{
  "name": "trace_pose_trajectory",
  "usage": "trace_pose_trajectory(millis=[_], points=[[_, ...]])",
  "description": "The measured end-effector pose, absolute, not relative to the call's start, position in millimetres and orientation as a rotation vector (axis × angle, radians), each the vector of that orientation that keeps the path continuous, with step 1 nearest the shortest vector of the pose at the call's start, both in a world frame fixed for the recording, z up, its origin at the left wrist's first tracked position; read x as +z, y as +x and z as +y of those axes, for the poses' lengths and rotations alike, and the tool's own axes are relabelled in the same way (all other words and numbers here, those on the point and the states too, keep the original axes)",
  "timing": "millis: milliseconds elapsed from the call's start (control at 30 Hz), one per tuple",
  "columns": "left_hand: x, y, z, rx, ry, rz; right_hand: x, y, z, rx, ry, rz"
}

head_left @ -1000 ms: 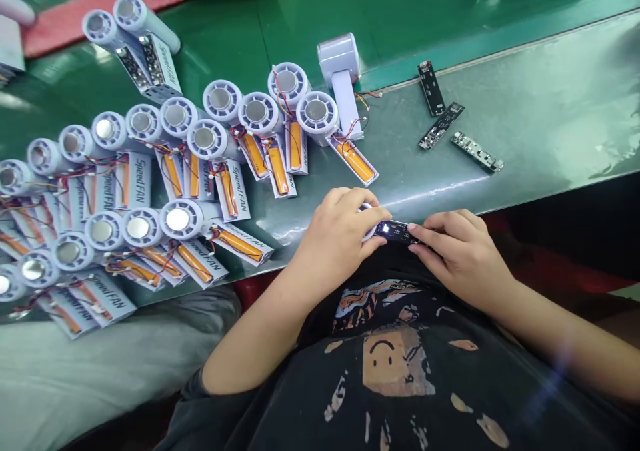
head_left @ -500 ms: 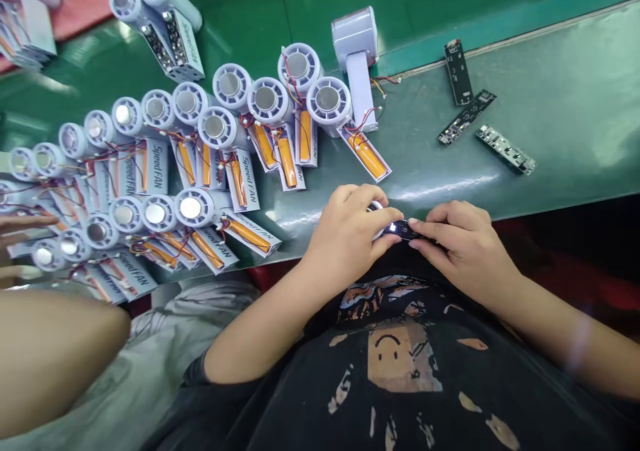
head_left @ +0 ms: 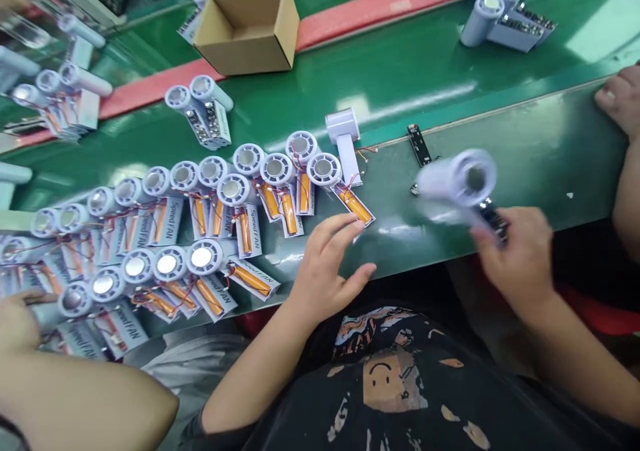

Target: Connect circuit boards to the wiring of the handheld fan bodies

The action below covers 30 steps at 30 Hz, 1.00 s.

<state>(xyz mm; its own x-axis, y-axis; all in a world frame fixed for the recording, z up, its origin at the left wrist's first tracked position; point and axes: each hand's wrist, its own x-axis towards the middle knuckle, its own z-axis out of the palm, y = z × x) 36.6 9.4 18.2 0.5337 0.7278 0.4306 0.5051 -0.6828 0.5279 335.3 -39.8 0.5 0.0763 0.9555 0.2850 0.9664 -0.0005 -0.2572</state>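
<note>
My right hand grips a pale lilac handheld fan by its handle, above the bench; dark circuitry shows in the handle, and the fan is smeared by motion. My left hand holds nothing, its thumb and fingers apart. Its fingertips are near the open handle of another fan, in which an orange battery lies; I cannot tell whether they touch. A black circuit board lies on the bench beyond the held fan, which hides other boards there. One fan lies with its closed handle side up.
Rows of fans with orange batteries and loose wires fill the left. A co-worker's hand is among them. Two fans stand farther back. A cardboard box sits by a red strip. Another person's hand rests at right.
My hands have moved apart. The right hand has carried the fan up and right over the bench; the left has let go and opened. The view has shifted, showing more of the far bench.
</note>
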Motion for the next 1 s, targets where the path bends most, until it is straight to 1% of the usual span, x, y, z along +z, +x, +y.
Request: trace_pose_trajectory(millis=[100, 200, 233, 333, 400, 500, 567, 633, 733, 767, 867, 933, 1000], points=[[10.1, 43.8, 24.6, 0.691, 2.709, 1.103, 7.0, 379.5, -15.1, -0.088, -2.459, -1.630], [4.0, 53.2, 40.8, 0.496, 2.895, 1.178, 6.3, 399.3, 4.0, 0.110, -2.587, -1.536], [3.2, 55.7, 43.8, 0.461, 2.916, 1.181, 5.2, 399.2, 6.9, 0.121, -2.596, -1.485], [3.7, 60.6, 40.5, 0.434, 2.987, 1.077, 1.4, 383.3, 5.8, -0.124, -2.477, -1.383], [4.8, 62.0, 28.7, 0.458, 3.042, 0.957, -1.2, 367.5, 2.3, -0.232, -2.298, -1.575], [6.7, 57.7, 8.7, 0.508, 3.083, 0.807, -5.6, 351.0, 2.1, -0.091, -2.108, -2.000], [8.9, 48.4, 0.9, 0.558, 3.053, 0.800, -7.4, 347.2, 4.8, 0.009, -2.076, -2.070], [11.8, 36.2, -1.6, 0.662, 2.952, 0.919, -4.8, 344.1, 5.1, 0.132, -2.054, -2.027], [14.7, 24.2, -4.5, 0.810, 2.638, 1.158, 9.3, 324.2, -6.0, 0.469, -1.871, -1.957], [14.6, 24.0, -7.4, 0.810, 2.484, 1.163, 15.7, 312.2, -12.6, 0.579, -1.766, -1.946], [8.9, 31.9, -21.5, 0.686, 1.959, 0.972, 31.7, 270.6, -32.3, 0.904, -1.283, -2.141], [1.6, 37.7, -30.6, 0.694, 1.647, 0.944, 35.5, 251.1, -37.4, 0.962, -1.076, -2.151], [-5.5, 38.8, -34.6, 0.840, 1.391, 1.007, 33.2, 244.4, -31.9, 0.928, -1.027, -2.086]])
